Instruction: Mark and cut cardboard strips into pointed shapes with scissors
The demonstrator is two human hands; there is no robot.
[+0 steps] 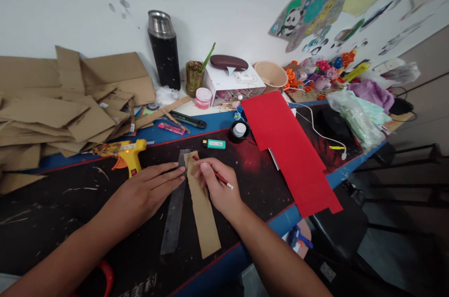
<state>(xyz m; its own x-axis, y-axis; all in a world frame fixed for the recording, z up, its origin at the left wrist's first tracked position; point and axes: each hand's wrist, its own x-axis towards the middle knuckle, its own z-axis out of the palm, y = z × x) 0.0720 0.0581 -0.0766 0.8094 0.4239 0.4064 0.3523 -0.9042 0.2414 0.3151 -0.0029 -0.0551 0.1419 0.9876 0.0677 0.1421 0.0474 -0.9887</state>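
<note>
Your left hand (pixel 150 189) rests outstretched on a ruler (pixel 173 215), your right hand (pixel 224 196) pinching a pencil (pixel 223 180) over the already separate cardboard strip (pixel 203 213) right alongside, how much marked I can't tell.

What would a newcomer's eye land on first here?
Probably the big red corrugated sheet, at right, jutting past the table's near edge. Then the yellow hot-glue gun just beyond the left hand, which presses on a ruler. Beside it, the right hand holds a pencil at a cardboard strip.
</note>
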